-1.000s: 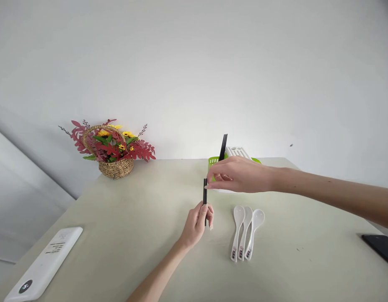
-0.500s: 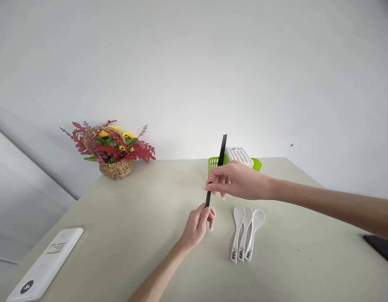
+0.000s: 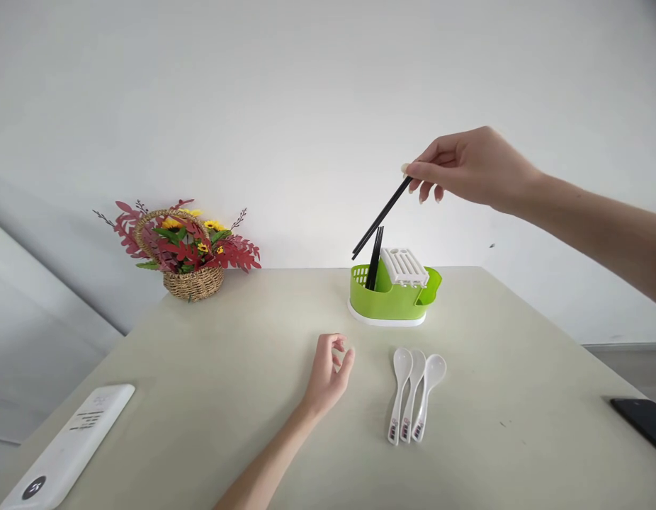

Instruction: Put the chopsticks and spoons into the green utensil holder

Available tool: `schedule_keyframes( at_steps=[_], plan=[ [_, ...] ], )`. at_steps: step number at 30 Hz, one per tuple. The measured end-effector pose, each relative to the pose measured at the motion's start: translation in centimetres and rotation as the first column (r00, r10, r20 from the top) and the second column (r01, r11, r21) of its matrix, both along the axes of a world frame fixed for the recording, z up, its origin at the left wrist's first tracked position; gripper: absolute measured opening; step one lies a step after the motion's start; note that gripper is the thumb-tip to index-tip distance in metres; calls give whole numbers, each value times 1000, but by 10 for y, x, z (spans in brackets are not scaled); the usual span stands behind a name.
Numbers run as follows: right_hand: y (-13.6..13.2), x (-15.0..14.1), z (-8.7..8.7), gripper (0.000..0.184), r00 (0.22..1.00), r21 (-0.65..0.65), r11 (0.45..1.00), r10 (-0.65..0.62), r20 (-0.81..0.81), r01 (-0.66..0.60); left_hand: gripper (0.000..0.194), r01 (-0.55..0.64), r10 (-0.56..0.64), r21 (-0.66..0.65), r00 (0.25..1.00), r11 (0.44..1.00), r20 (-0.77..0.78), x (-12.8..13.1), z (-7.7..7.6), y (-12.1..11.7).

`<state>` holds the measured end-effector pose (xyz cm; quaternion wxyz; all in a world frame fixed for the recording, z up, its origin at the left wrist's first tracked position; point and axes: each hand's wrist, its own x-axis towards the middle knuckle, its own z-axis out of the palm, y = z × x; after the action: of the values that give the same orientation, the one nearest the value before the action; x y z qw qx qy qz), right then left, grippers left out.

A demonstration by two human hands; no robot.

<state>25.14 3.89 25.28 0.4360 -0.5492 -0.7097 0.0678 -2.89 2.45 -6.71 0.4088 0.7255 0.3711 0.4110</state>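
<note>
High above the table, my right hand [image 3: 474, 170] pinches black chopsticks [image 3: 381, 218] by their upper end. They slant down to the left, their lower tips just over the left compartment of a green utensil holder [image 3: 384, 304] with a white base. More black chopsticks [image 3: 375, 262] stand in that compartment, leaning slightly. My left hand [image 3: 331, 372] rests at the table's middle, its fingers loosely curled, thumb apart, holding nothing. To its right lie three white spoons [image 3: 403, 365] side by side, bowls pointing away from me.
A wicker basket of artificial flowers [image 3: 193, 285] stands at the back left. Along the left edge lies a white oblong device [image 3: 67, 446]. A black phone [image 3: 641, 421] is at the right edge. Behind the table [image 3: 243, 354] rises a pale wall [image 3: 307, 127].
My right hand has risen up and to the right, lifting the chopsticks over the holder. The left hand has let go of them and stays low. The holder is now fully uncovered.
</note>
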Motion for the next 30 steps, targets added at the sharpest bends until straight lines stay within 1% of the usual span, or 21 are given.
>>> schedule_keyframes(
  at_steps=[1,3,6,9,13,15,17,20,24,27,30],
  plan=[
    [4,4,0,33,1000,7,1000,-10,10,10,26,1,-1,-4,1000,1000,-12,0,-2,1],
    [12,8,-6,31,999,-22,999,-37,36,38,24,6,-7,-4,1000,1000,-24,0,-4,2],
    [25,7,-22,30,994,-125,989,-62,95,74,19,16,-16,2,999,1000,-32,0,-5,2],
    [35,4,-41,31,988,-225,972,-35,151,69,16,35,-35,8,998,999,-54,0,-3,2],
    [46,1,-68,31,983,-356,934,29,179,37,15,56,-55,9,996,998,-73,-1,0,1],
    [52,0,-79,29,982,-408,913,64,179,15,14,59,-58,7,995,998,-78,-1,0,0],
    [57,-1,-87,28,982,-434,901,73,174,10,14,67,-66,9,994,998,-85,-2,0,-1],
    [65,-2,-93,28,984,-440,898,76,163,4,14,83,-81,13,992,996,-101,-2,1,-2],
    [79,-2,-97,29,980,-459,888,102,170,-13,13,89,-88,5,989,996,-117,-2,2,-2],
    [91,-1,-99,29,972,-469,883,80,221,34,12,93,-91,6,989,996,-118,-2,2,-2],
    [99,-3,-100,28,960,-440,891,16,281,114,14,91,-90,-1,988,996,-123,-2,2,-2]
  ],
)
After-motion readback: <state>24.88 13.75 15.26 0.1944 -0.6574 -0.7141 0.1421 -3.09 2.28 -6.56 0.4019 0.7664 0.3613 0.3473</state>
